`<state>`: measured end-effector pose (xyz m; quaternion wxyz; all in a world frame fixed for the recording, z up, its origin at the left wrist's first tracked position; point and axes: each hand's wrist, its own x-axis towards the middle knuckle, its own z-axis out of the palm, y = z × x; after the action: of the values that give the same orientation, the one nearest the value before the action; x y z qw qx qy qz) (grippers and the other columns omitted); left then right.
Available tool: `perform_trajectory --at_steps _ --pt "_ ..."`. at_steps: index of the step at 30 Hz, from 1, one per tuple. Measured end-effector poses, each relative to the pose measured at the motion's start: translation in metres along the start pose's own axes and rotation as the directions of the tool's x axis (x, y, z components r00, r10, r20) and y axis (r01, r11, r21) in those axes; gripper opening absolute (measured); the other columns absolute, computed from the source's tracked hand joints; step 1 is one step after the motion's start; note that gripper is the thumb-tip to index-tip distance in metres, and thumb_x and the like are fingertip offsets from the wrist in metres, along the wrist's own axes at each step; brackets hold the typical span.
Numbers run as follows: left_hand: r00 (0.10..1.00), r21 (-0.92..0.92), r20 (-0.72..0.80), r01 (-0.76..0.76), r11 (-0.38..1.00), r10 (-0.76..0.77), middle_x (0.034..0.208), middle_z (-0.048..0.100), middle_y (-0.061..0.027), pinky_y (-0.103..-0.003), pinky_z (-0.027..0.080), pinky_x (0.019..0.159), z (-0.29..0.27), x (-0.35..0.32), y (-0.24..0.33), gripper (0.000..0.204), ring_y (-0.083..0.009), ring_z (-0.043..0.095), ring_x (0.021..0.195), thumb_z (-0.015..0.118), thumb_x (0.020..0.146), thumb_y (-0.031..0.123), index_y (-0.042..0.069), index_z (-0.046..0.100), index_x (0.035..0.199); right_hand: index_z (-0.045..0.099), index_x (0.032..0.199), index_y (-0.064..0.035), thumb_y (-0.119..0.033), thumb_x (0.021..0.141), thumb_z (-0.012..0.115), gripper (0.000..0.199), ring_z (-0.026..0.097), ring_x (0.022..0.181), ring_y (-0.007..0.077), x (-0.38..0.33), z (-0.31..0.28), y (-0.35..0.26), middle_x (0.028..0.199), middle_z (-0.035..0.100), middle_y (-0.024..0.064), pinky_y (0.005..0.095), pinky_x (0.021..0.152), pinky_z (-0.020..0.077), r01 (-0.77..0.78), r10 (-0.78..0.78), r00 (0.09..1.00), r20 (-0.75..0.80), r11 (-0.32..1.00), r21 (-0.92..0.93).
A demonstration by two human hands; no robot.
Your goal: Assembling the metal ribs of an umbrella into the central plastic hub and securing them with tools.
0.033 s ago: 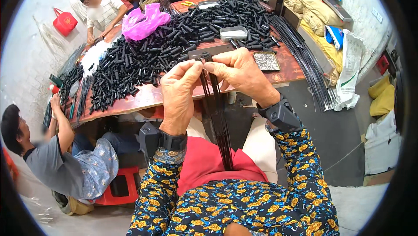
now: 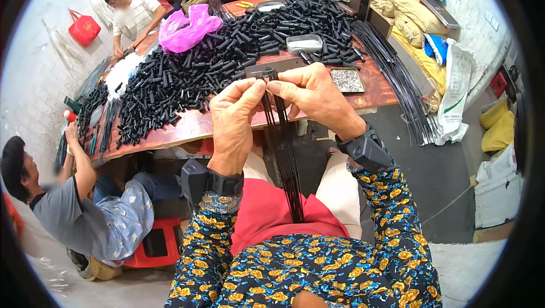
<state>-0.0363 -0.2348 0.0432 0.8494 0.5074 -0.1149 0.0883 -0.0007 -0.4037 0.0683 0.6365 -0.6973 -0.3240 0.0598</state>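
Note:
In front of me at the table's edge, a black umbrella frame [image 2: 286, 160] hangs down, its thin ribs bundled together and their lower ends against the red cloth on my lap. My left hand [image 2: 233, 118] is closed in a pinch at its upper end, just below the black hub [image 2: 268, 73]. From the other side my right hand [image 2: 319, 95] pinches the same end, thumb towards the left thumb. Whatever small part lies between the fingertips is hidden. A dark metal bar [image 2: 295, 64] lies on the table just behind the hands.
Black plastic tubes [image 2: 187, 81] heap across the table [image 2: 181, 129], with a pink bag [image 2: 190, 28] on top. A tin [image 2: 349, 91] of small metal pieces and a grey box [image 2: 304, 51] stand beyond my right hand. Long black rods [image 2: 392, 81] lie right. A co-worker [image 2: 79, 211] sits left.

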Motion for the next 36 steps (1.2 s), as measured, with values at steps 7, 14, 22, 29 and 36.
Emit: perform_trajectory --at_steps 7,14,22,29,36 --pt "0.998 0.04 0.054 0.011 0.999 -0.013 0.087 0.069 -0.0061 -0.024 0.052 0.066 0.001 0.006 0.002 0.013 -0.0096 0.064 0.072 0.068 0.087 0.008 -0.002 0.067 0.096 0.069 0.083 0.0023 -0.015 0.092 0.061 0.021 0.056 0.055 0.0026 -0.006 -0.007 -0.009 0.068 0.062 -0.0005 0.0186 0.044 0.0488 -0.011 0.012 1.0 -0.003 0.999 0.035" --pt "0.991 0.051 0.13 0.03 0.998 -0.036 0.083 0.069 -0.0067 -0.024 0.052 0.063 0.006 0.004 0.008 0.012 -0.01 0.063 0.068 0.069 0.087 0.007 -0.002 0.067 0.094 0.07 0.092 0.0025 -0.02 0.093 0.063 0.023 0.059 0.055 0.0047 -0.005 -0.017 -0.009 0.069 0.064 0.0013 0.0186 0.046 0.0483 -0.028 0.02 0.996 0.089 0.995 0.093" --pt "0.998 0.104 0.059 0.001 0.995 -0.007 0.081 0.069 -0.0073 -0.023 0.053 0.06 0.003 0.007 0.002 0.012 -0.0099 0.064 0.067 0.069 0.086 0.008 -0.003 0.067 0.091 0.071 0.094 0.0009 -0.021 0.093 0.063 0.023 0.056 0.054 0.0026 -0.004 -0.017 0.001 0.069 0.062 -0.001 0.0178 0.045 0.0462 0.013 -0.016 0.997 0.072 0.999 0.039" --pt "0.992 0.173 0.104 0.049 0.984 -0.068 0.076 0.066 -0.004 -0.022 0.05 0.059 -0.002 0.007 0.01 0.013 -0.0078 0.06 0.062 0.072 0.084 0.01 0.0 0.066 0.09 0.069 0.082 0.0014 -0.024 0.094 0.061 0.03 0.051 0.049 0.0018 -0.004 -0.02 -0.003 0.063 0.059 -0.0026 0.018 0.043 0.0437 0.079 -0.083 0.986 0.143 0.996 0.032" --pt "0.939 0.127 0.295 0.144 0.981 -0.176 0.079 0.062 0.0012 -0.02 0.045 0.057 0.011 0.012 0.014 0.035 -0.0047 0.052 0.062 0.068 0.087 0.017 -0.002 0.062 0.116 0.072 0.088 -0.0002 -0.034 0.096 0.057 0.037 0.045 0.043 0.0022 -0.01 -0.022 0.01 0.064 0.061 -0.0006 0.0187 0.039 0.035 0.026 -0.065 0.973 0.22 0.984 0.176"
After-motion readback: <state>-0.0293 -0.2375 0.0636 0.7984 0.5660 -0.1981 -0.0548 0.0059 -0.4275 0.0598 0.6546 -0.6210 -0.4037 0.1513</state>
